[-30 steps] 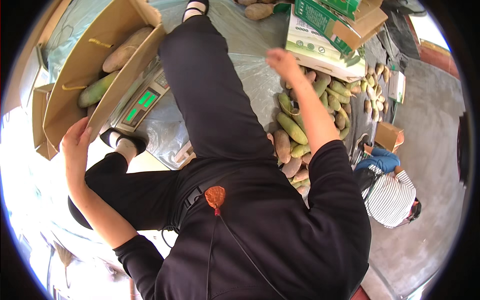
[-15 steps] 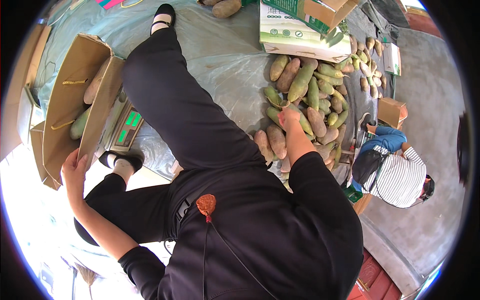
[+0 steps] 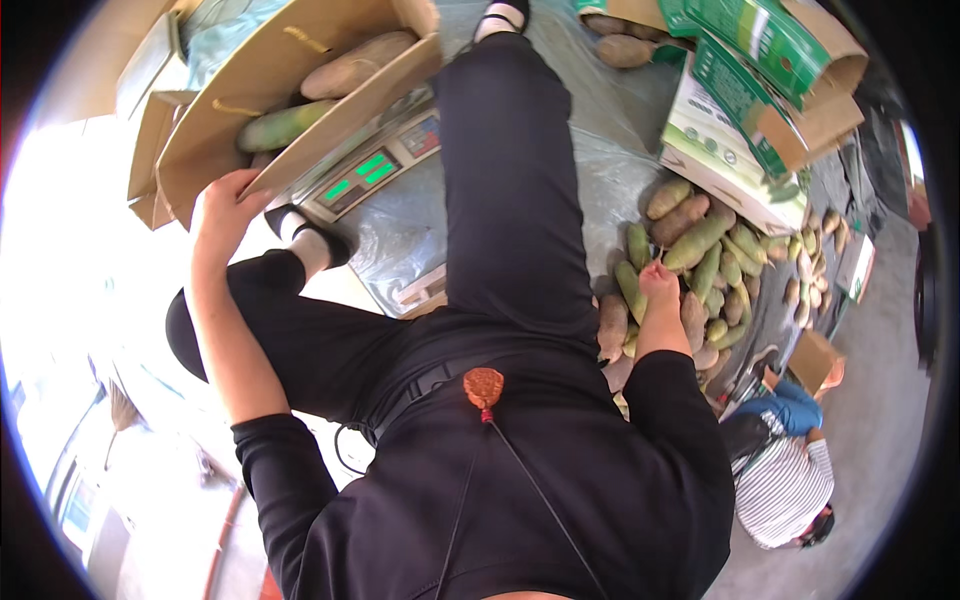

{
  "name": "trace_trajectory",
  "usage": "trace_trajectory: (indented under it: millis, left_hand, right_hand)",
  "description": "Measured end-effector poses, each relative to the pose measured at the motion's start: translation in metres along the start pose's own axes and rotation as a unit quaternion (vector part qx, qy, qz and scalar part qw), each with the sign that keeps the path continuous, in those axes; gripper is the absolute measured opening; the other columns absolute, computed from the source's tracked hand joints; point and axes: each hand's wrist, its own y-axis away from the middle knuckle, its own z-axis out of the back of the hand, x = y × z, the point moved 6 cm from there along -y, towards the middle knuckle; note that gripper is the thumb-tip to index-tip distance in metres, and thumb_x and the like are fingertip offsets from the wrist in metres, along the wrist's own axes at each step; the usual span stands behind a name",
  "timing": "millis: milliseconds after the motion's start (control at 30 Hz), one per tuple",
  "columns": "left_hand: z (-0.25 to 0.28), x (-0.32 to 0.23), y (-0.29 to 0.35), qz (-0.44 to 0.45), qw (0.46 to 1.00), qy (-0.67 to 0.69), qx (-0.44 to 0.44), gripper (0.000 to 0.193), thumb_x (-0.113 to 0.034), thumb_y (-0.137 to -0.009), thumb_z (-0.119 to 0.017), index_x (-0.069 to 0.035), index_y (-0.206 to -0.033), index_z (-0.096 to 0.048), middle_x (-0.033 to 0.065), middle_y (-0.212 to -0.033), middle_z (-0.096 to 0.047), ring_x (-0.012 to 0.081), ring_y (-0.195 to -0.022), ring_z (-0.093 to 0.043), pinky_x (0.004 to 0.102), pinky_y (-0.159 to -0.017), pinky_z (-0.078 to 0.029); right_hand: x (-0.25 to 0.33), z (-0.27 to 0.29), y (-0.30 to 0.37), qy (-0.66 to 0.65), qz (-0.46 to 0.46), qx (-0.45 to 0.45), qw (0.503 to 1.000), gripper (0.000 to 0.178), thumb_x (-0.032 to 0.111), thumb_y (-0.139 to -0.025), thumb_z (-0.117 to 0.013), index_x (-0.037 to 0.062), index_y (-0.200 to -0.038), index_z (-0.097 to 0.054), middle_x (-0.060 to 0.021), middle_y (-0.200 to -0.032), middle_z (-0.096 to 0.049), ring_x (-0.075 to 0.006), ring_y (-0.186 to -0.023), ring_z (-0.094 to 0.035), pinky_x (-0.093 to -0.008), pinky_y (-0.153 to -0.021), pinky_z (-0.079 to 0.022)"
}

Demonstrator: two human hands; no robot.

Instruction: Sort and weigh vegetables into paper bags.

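Left hand (image 3: 225,215): fingers closed on the rim of a cardboard box (image 3: 345,120), near corner; root vegetables (image 3: 285,127) inside. Right hand (image 3: 659,283): fingers bunched narrow at a root-vegetable pile (image 3: 700,240), toward the plastic sheet's (image 3: 590,140) right edge; grasp, cannot tell.

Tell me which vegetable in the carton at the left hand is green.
The green vegetable is the one nearest the lower yellow cord handle; the brown vegetable lies up and right of it, and a brownish sliver shows below.
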Motion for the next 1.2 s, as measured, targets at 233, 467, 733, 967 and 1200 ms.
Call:
trace_trajectory:
  millis: [233,467,733,967,1200]
  left_hand:
    - [0.015,0.016,0.015,0.01,0.999,0.008,-0.037,0.031,-0.016,-0.076,-0.067,-0.003,-0.104,-0.068,0.0131,-0.09,-0.069,0.0226,-0.082,-0.066,0.0327,-0.076,-0.049]
    - [0.021,0.017,0.021,0.016,0.999,0.014,-0.04,0.029,-0.015,-0.077,-0.066,-0.002,-0.103,-0.068,0.0142,-0.092,-0.069,0.0239,-0.086,-0.067,0.0332,-0.078,-0.049]
    - [0.024,0.018,0.027,0.014,0.998,0.02,-0.051,0.031,-0.007,-0.077,-0.066,0.004,-0.106,-0.065,0.0133,-0.091,-0.068,0.0194,-0.085,-0.065,0.0303,-0.078,-0.049]
    - [0.026,0.013,0.026,-0.024,0.998,0.016,-0.049,0.031,-0.008,-0.075,-0.066,0.002,-0.104,-0.066,0.0137,-0.089,-0.068,0.0198,-0.084,-0.066,0.0295,-0.077,-0.049]
    - [0.019,0.004,0.015,-0.039,0.998,-0.009,-0.042,0.031,-0.014,-0.074,-0.067,-0.001,-0.103,-0.067,0.0131,-0.083,-0.068,0.0199,-0.072,-0.064,0.0311,-0.068,-0.048]
  right_hand:
    - [-0.025,-0.024,0.055,0.243,0.046,-0.022,0.969,0.019,0.017,-0.097,-0.047,0.0137,-0.084,-0.061,0.0044,-0.069,-0.06,-0.0103,-0.06,-0.055,-0.0267,-0.055,-0.046]
    - [-0.012,-0.052,0.117,0.336,0.18,-0.003,0.924,0.013,0.017,-0.096,-0.048,0.016,-0.095,-0.061,0.0042,-0.073,-0.06,-0.0123,-0.062,-0.056,-0.0297,-0.057,-0.045]
    - [-0.016,-0.075,0.131,0.37,0.224,0.081,0.898,0.014,0.016,-0.094,-0.047,0.0142,-0.095,-0.061,0.0018,-0.075,-0.06,-0.0135,-0.063,-0.057,-0.0312,-0.057,-0.046]
    - [-0.079,-0.057,0.119,0.573,0.212,0.126,0.782,0.009,0.019,-0.085,-0.059,0.0116,-0.081,-0.058,-0.0022,-0.065,-0.058,-0.0159,-0.052,-0.056,-0.0315,-0.046,-0.045]
    - [-0.168,-0.076,0.107,0.842,0.25,0.253,0.405,0.016,0.013,-0.075,-0.056,0.0066,-0.062,-0.065,-0.0154,-0.062,-0.062,-0.0238,-0.058,-0.064,-0.0385,-0.047,-0.047]
